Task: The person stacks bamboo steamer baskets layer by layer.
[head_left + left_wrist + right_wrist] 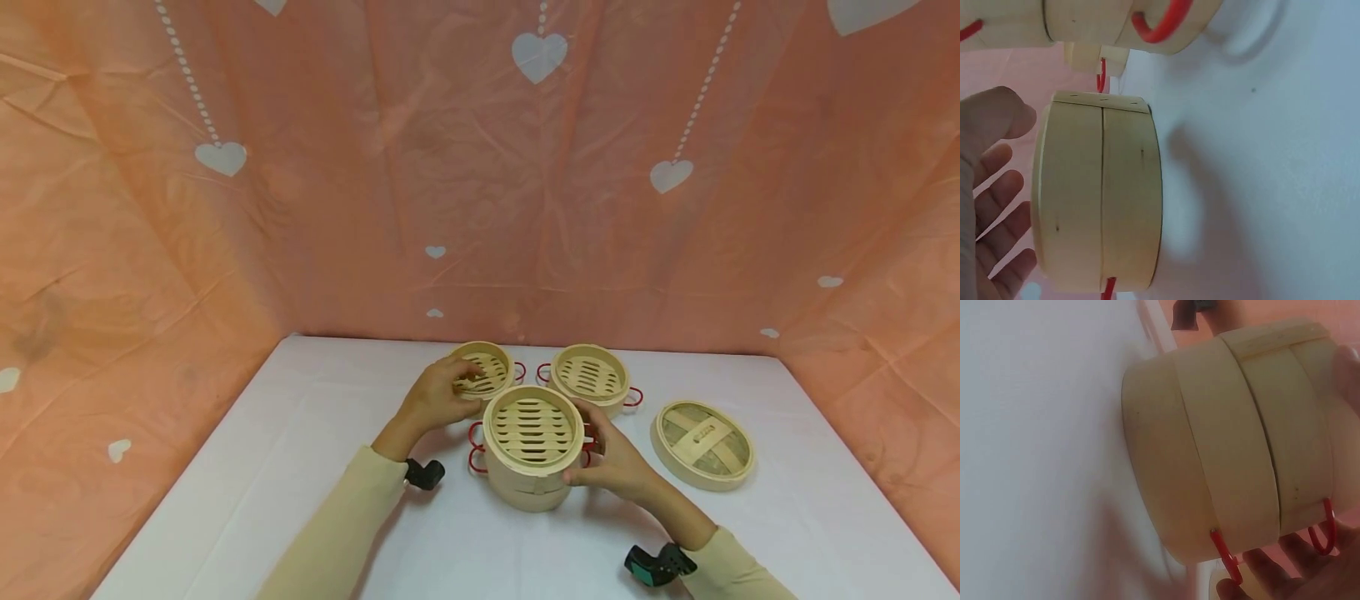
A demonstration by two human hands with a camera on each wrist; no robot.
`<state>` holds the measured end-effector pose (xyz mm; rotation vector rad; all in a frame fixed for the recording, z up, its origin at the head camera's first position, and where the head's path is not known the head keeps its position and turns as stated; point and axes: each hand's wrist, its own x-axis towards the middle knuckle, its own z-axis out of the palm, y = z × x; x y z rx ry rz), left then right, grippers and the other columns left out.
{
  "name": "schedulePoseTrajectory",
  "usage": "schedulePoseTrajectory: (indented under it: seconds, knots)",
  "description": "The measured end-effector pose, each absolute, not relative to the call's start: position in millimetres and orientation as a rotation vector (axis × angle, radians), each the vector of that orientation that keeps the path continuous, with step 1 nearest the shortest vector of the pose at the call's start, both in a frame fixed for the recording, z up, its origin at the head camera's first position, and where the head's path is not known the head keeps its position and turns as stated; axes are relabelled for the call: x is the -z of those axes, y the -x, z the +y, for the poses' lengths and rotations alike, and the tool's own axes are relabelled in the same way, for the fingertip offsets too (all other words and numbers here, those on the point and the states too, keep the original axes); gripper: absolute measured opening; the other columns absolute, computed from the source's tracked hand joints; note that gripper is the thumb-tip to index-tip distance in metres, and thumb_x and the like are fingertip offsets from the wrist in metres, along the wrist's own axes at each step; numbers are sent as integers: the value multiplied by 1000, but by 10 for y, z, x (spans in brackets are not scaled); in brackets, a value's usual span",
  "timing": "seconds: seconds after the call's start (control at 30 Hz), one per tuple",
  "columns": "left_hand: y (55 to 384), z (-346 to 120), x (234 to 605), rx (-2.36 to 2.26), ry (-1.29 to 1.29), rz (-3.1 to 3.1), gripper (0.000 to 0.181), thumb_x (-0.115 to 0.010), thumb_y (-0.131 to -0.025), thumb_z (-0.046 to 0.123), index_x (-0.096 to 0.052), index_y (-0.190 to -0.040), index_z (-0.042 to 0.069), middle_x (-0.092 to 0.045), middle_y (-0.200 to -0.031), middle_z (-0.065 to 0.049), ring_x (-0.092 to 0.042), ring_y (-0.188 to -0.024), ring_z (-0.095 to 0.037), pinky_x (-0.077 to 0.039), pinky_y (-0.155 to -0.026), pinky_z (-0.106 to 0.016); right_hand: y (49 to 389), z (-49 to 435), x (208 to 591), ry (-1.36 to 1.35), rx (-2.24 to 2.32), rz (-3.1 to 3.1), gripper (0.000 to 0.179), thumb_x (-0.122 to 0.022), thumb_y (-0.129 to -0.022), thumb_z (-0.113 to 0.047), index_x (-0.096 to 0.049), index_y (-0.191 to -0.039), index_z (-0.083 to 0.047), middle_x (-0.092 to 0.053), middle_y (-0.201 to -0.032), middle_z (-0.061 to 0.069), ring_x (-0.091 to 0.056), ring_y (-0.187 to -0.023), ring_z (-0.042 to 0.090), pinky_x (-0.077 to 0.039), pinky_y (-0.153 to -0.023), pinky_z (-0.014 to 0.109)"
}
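Two bamboo steamer baskets (528, 487) with red handles stand stacked at the front middle. My right hand (618, 462) holds the stack's right side, thumb at the front and fingers behind near the red handles (1227, 557). Over the back-left steamer basket (497, 367) hovers my left hand (438, 393), its fingers loosely bent above the slatted top. In the left wrist view those fingers (1007, 194) lie beside the rim of that basket (1100, 194), and no grip on it shows.
Another steamer basket (591, 372) with red handles stands at the back right. A round woven bamboo lid (702, 446) lies to the right on the white table (247, 467). A peach curtain (480, 183) with pale hearts surrounds the table's back and sides.
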<state>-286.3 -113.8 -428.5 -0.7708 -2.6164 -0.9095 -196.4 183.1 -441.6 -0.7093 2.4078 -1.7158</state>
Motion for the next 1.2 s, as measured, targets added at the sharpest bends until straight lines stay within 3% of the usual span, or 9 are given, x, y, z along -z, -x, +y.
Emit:
schedulePoseTrajectory:
  seconds: [0.23, 0.6, 0.9, 1.2]
  knots:
    - [2916, -1129, 4340, 866, 822, -2545, 35, -83, -66, 23, -72, -97, 14, -66, -85, 0, -60, -79, -14, -49, -72, -30, 1970, 1827, 4413, 710, 1712, 2402, 102, -87, -67, -32, -28, -148, -10, -45, -137, 22, -51, -110, 27, -46, -88, 39]
    - [2949, -1085, 4360, 841, 848, -2575, 23, -82, -66, 22, -74, -86, 17, -64, -76, 6, -56, -71, -8, -46, -66, -22, 1974, 1834, 4435, 714, 1708, 2407, 101, -87, -68, -30, -28, -148, -10, -45, -137, 22, -51, -109, 27, -45, -88, 40]
    - [2951, -1054, 4387, 772, 854, -2571, 23, -84, -66, 32, -75, -85, 21, -67, -74, 9, -58, -72, -7, -46, -67, -22, 1963, 1847, 4444, 681, 1694, 2414, 101, -87, -68, -24, -28, -148, -11, -45, -138, 21, -52, -108, 22, -45, -87, 36]
    - [2965, -1035, 4408, 669, 861, -2572, 22, -83, -68, 34, -74, -85, 21, -67, -77, 9, -58, -76, -8, -43, -75, -30, 1951, 1843, 4420, 671, 1706, 2397, 101, -87, -69, -27, -27, -149, -13, -45, -138, 19, -51, -110, 27, -47, -88, 36]
